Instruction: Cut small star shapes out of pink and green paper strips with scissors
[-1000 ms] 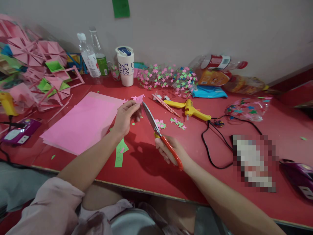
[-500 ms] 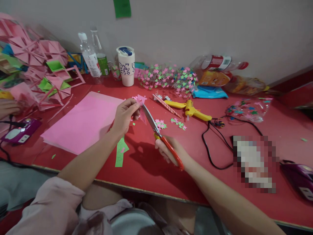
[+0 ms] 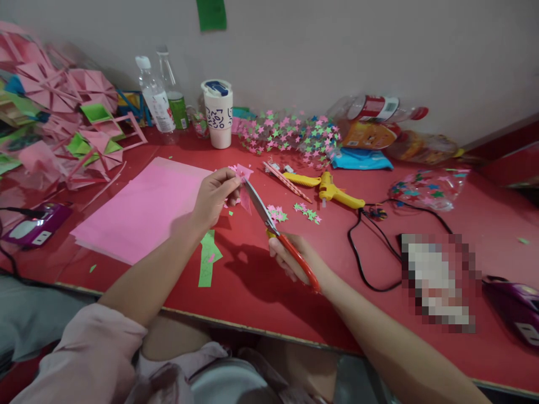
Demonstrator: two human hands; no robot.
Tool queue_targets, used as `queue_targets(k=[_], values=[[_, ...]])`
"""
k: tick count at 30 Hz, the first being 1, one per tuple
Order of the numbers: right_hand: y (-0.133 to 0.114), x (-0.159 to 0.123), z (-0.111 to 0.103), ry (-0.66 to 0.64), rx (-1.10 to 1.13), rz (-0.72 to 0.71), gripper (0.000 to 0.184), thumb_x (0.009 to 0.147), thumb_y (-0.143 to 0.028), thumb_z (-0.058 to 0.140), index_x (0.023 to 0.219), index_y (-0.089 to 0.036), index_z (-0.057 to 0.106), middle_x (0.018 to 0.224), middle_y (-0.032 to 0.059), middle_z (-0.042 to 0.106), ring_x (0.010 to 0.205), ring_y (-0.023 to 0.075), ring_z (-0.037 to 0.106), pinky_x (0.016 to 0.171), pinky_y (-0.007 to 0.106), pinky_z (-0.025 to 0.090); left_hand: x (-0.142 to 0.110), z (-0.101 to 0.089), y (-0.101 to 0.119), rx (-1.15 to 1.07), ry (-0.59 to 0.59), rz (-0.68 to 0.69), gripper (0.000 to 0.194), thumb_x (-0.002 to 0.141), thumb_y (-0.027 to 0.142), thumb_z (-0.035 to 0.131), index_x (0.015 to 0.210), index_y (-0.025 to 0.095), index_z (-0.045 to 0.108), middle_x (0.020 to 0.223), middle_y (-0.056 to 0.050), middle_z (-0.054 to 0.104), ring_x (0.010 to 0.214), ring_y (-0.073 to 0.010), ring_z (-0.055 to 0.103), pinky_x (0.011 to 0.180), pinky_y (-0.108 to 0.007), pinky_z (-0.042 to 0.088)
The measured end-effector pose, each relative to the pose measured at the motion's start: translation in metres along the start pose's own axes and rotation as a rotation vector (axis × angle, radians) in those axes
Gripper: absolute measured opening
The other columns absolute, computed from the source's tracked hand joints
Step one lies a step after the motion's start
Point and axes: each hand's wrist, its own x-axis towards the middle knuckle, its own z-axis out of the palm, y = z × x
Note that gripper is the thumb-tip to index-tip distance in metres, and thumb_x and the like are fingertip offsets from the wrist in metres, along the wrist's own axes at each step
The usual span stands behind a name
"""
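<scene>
Between the thumb and fingers of my left hand (image 3: 216, 197) is a small pink paper piece (image 3: 246, 200), pointed at its lower end. My right hand (image 3: 298, 255) is closed round the handles of scissors (image 3: 261, 210) with orange and yellow grips. Their blade tips touch the paper beside my left fingertips. Small pink and green paper stars (image 3: 277, 213) lie on the table just past the blades. Below my left wrist rest green paper scraps (image 3: 206, 264). Pink sheets (image 3: 143, 210) lie stacked to the left of that hand.
A yellow glue gun (image 3: 339, 193) with a looping black cord lies right of the scissors. Behind stand a white tumbler (image 3: 219, 120) and a water bottle (image 3: 156, 104). Folded pink paper shapes (image 3: 90, 112) pile up at left. A purple power strip (image 3: 40, 224) sits near the left edge.
The pink paper has turned in my left fingers, and its point now hangs downward. Another person's hand appeared at the far left half a second ago and is gone, with the yellow tool there.
</scene>
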Motion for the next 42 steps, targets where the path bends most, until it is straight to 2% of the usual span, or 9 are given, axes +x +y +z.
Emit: queue_targets(k=[6, 18, 27, 34, 42], values=[[-0.003, -0.001, 0.000, 0.019, -0.020, -0.011, 0.053, 0.078, -0.072, 0.051, 0.064, -0.022, 0.040, 0.041, -0.0097, 0.034, 0.029, 0.0055, 0.032, 0.032, 0.020, 0.024, 0.002, -0.004, 0.002, -0.005, -0.019, -0.012, 0.015, 0.072, 0.024, 0.062, 0.061, 0.018, 0.053, 0.048, 0.006, 0.052, 0.037, -0.0030, 0.045, 0.036, -0.015, 0.034], [-0.001, 0.000, -0.001, -0.025, -0.013, -0.002, 0.053, 0.076, -0.072, 0.051, 0.064, -0.022, 0.038, 0.038, -0.0109, 0.032, 0.028, 0.0055, 0.031, 0.031, 0.019, 0.023, 0.004, -0.009, 0.005, -0.001, -0.058, -0.033, 0.015, 0.069, 0.022, 0.062, 0.058, 0.018, 0.053, 0.045, 0.006, 0.051, 0.035, -0.0029, 0.041, 0.034, -0.015, 0.031], [0.000, 0.001, -0.004, -0.058, -0.059, -0.006, 0.051, 0.081, -0.070, 0.046, 0.067, -0.021, 0.041, 0.043, -0.0093, 0.037, 0.032, 0.0060, 0.036, 0.035, 0.020, 0.030, 0.004, -0.010, 0.010, 0.033, -0.128, -0.072, 0.013, 0.066, 0.023, 0.063, 0.057, 0.018, 0.055, 0.042, 0.007, 0.049, 0.034, -0.0027, 0.040, 0.035, -0.017, 0.032], [-0.003, -0.001, -0.003, -0.036, -0.060, -0.006, 0.050, 0.082, -0.069, 0.046, 0.065, -0.022, 0.038, 0.041, -0.0102, 0.033, 0.030, 0.0057, 0.032, 0.035, 0.020, 0.025, 0.004, -0.010, 0.011, 0.037, -0.116, -0.079, 0.014, 0.066, 0.022, 0.062, 0.055, 0.018, 0.054, 0.042, 0.007, 0.048, 0.034, -0.0024, 0.039, 0.035, -0.016, 0.031], [-0.001, 0.001, -0.002, -0.031, -0.044, -0.019, 0.054, 0.076, -0.074, 0.050, 0.064, -0.022, 0.037, 0.038, -0.0106, 0.034, 0.028, 0.0057, 0.032, 0.033, 0.020, 0.024, 0.004, -0.010, 0.011, 0.056, -0.109, -0.077, 0.014, 0.065, 0.023, 0.062, 0.055, 0.018, 0.053, 0.042, 0.007, 0.048, 0.034, -0.0026, 0.039, 0.035, -0.016, 0.031]])
